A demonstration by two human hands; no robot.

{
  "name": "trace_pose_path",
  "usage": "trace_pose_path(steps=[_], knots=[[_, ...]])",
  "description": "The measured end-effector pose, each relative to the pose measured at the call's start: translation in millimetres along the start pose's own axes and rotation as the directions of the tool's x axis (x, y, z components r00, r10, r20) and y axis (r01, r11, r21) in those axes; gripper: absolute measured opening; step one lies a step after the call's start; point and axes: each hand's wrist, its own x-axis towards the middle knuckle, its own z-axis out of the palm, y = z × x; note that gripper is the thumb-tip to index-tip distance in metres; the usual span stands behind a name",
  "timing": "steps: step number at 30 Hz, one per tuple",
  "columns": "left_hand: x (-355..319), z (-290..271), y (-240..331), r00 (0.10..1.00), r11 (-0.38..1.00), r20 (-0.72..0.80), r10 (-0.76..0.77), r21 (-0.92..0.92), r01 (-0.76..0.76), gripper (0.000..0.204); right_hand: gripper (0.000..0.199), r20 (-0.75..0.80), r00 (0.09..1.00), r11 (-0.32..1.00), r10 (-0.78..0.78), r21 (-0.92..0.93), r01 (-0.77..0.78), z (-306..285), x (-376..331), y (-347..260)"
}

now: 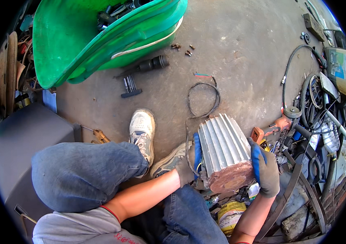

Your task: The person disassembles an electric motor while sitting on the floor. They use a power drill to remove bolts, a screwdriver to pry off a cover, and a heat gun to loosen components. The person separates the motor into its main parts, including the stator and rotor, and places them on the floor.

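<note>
Bare concrete floor [238, 49] of a cluttered workshop, seen from above. Motor [225, 156] with a ribbed grey casing held between both gloved hands, just off the floor in front of the knees. Left hand [190, 164] pressed flat against the motor's near side, fingers [197, 150] wrapped onto the ribs. Right hand [265, 168] clamped on the far side, fingers [256, 156] curled over the edge. Both closed on the casing, gripping it.

Rusty round end face turned toward the camera, no cover on it; looks opened or stripped at that end, judging by the bare reddish surface. Black cable [203, 101] trailing from beside the left fingers out in a loop across the floor, loose coloured wire ends at its tip. A few screws [183, 49] lying well beyond the fingers, near a green tub [79, 44]; probably already taken out, though impossible to tell from what. Socket wrench [148, 65] and a bit holder [130, 87] lying unused below the tub. As a judgement: dismantling partly done, body of the motor left whole.

Underside of the motor hidden. Right of the right fingers, a tangle of hoses, belts and an orange tool [278, 124], hard to sort out. Tub contents mostly cut off.
</note>
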Motion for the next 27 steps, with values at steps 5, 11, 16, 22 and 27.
trace_pose_path(steps=[5,11,16,22,27], knots=[[0.3,9.0,19.8,0.989,0.973,-0.118,-0.089,0.203,0.111,0.062,0.069,-0.011,0.999,0.964,-0.042,0.261,0.043,-0.1,-5.3,63.5],[17.3,-15.1,27.3,0.972,0.538,-0.153,0.179,0.842,0.034,0.058,0.071,-0.382,0.913,0.888,0.145,0.457,0.050,36.7,-28.5,69.7],[47.2,6.5,31.1,0.943,0.852,-0.238,0.231,0.517,-0.078,0.057,0.069,-0.390,0.892,0.831,0.227,0.555,0.031,37.7,-18.3,66.8],[65.2,-7.0,59.9,0.997,0.947,-0.015,0.074,0.313,-0.066,0.053,0.053,-0.346,0.931,0.851,0.118,0.518,0.085,43.7,-6.5,56.9],[45.1,31.3,89.7,0.993,0.734,0.072,0.096,0.668,-0.119,0.046,0.046,-0.373,0.925,0.858,-0.074,0.449,0.250,56.0,-13.5,34.0]])
